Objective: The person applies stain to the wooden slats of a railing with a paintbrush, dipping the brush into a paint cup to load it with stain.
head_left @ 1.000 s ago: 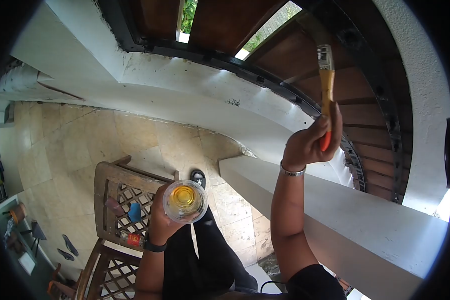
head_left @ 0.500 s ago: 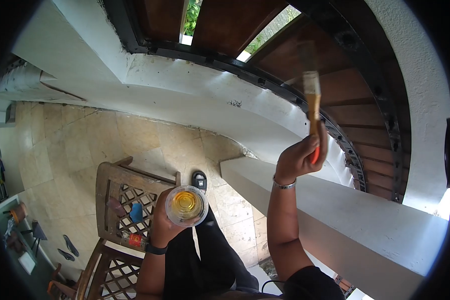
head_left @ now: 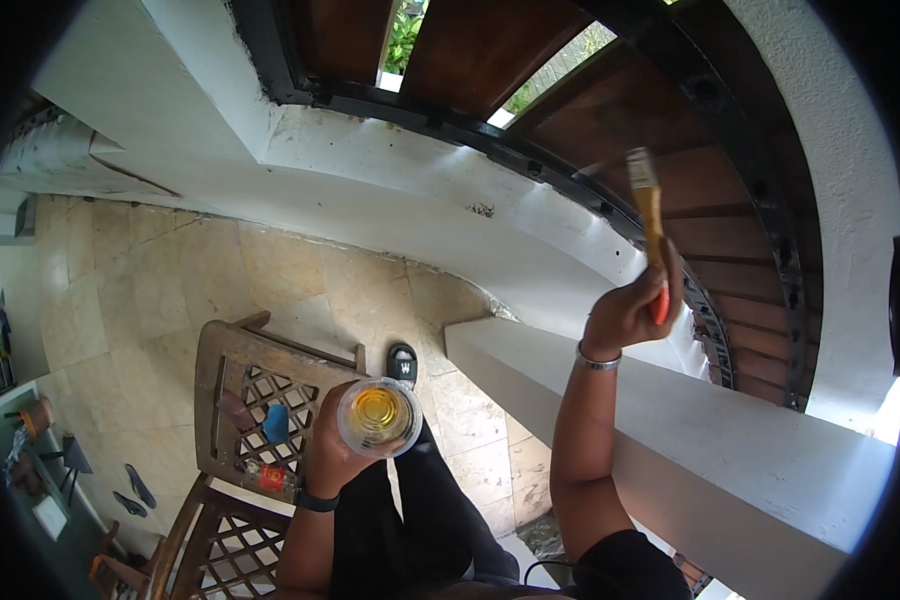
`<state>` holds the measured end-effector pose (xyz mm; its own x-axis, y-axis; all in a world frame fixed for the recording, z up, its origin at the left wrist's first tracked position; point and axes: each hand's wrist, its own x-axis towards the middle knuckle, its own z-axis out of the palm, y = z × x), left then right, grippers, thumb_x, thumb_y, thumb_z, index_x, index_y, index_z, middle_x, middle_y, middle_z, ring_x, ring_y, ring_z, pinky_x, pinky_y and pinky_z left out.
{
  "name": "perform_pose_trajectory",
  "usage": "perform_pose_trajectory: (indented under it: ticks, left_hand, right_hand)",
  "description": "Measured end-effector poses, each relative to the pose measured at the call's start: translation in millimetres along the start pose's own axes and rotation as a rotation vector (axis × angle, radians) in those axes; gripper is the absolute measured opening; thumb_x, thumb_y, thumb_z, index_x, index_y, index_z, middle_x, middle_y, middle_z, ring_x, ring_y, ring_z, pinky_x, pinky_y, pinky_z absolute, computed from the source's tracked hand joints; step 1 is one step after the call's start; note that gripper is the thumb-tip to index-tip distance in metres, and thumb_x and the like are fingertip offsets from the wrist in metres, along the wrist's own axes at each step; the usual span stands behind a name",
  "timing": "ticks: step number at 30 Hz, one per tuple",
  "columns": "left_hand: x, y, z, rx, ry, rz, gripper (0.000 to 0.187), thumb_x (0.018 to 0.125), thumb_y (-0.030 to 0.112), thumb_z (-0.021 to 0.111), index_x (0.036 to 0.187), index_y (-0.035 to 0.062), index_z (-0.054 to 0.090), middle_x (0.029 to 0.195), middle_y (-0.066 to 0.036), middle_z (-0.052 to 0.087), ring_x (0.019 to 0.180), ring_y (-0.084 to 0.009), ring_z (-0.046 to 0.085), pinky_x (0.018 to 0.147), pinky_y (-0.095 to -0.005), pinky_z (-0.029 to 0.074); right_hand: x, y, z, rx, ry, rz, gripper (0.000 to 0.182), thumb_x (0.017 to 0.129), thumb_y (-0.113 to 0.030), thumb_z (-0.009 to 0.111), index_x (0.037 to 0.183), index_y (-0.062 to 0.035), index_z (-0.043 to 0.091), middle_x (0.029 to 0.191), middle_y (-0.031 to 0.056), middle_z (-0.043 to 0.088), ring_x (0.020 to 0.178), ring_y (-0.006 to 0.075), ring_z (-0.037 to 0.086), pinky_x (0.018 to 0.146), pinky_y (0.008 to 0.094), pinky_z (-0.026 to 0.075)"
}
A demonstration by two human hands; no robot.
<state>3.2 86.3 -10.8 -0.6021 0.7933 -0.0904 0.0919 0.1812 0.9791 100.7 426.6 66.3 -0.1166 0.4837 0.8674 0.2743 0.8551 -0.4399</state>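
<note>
My left hand (head_left: 332, 452) is wrapped round a clear plastic cup (head_left: 407, 439) with a little amber liquid (head_left: 377, 407) in its bottom. Raised at the right, my right hand (head_left: 632, 312) grips a paintbrush (head_left: 651, 215) by its wooden handle, whose end is red-orange. The brush points upward, its bristles blurred against the brown wooden boards (head_left: 610, 110) overhead. A black metal frame edge (head_left: 530, 162) runs along these boards, close to the brush's left.
A wooden lattice chair (head_left: 210, 400) stands by my left arm, bearing a bottle with a red label (head_left: 268, 477) and a blue item (head_left: 276, 424). A thick white ledge (head_left: 710, 430) passes beside my right arm. Slippers (head_left: 140, 486) lie on the tiled floor (head_left: 280, 265).
My right hand and the paintbrush have shifted right and slightly down in view, the brush tilting more to the left. The cup stays in my left hand, nearly in place.
</note>
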Motion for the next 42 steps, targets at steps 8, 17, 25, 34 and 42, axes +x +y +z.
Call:
perform_pose_trajectory:
  ticks: [8,17,25,34,42]
  left_hand:
    - [-1.2,-2.0,5.0,0.005,-0.02,-0.005,0.072,0.063,0.021,0.093,0.121,0.0026,0.054,0.113,-0.011,0.063,0.104,-0.0241,0.063,0.092,-0.0362,0.05]
    - [-2.5,-6.2,9.7,-0.061,-0.015,-0.026,0.072,0.063,0.02,0.093,0.121,0.0035,0.054,0.114,-0.011,0.062,0.106,-0.0241,0.062,0.093,-0.0364,0.05]
    - [-4.2,-6.1,5.5,-0.039,-0.009,-0.037,0.072,0.062,0.02,0.093,0.121,0.0033,0.054,0.114,-0.011,0.062,0.105,-0.0245,0.062,0.093,-0.0368,0.05]
    - [-7.7,-4.6,-0.2,-0.029,0.001,-0.046,0.072,0.062,0.018,0.093,0.121,0.0032,0.054,0.112,-0.012,0.063,0.104,-0.0238,0.062,0.092,-0.0362,0.05]
    - [-9.1,-4.2,-5.1,-0.066,0.011,-0.036,0.071,0.063,0.017,0.093,0.121,0.0035,0.055,0.114,-0.011,0.062,0.105,-0.0233,0.062,0.092,-0.0359,0.05]
  right_hand:
    - [-14.5,9.9,-14.5,-0.113,-0.102,0.005,0.022,0.099,-0.008,0.057,0.115,0.0043,0.066,0.107,0.0131,0.07,0.094,0.0191,0.066,0.082,0.0293,0.051]
    - [15.4,-16.7,-40.8,-0.307,-0.179,-0.294,0.028,0.086,0.0,0.07,0.114,-0.0028,0.068,0.113,0.0193,0.067,0.105,0.0327,0.065,0.09,0.0407,0.053]
    - [-18.3,-12.2,-24.4,-0.291,-0.505,-0.17,0.034,0.077,-0.005,0.08,0.11,-0.0056,0.071,0.107,0.0118,0.07,0.102,0.032,0.064,0.092,0.0427,0.053]
    - [40.4,-30.0,-31.0,-0.33,-0.12,-0.388,0.022,0.095,-0.015,0.065,0.111,0.0003,0.067,0.108,0.0178,0.069,0.107,0.0339,0.065,0.094,0.0469,0.053]
    - [-16.9,-9.0,-37.2,-0.39,-0.467,-0.201,0.022,0.092,-0.007,0.067,0.113,-0.0012,0.067,0.111,0.0155,0.067,0.106,0.0307,0.066,0.089,0.041,0.054]
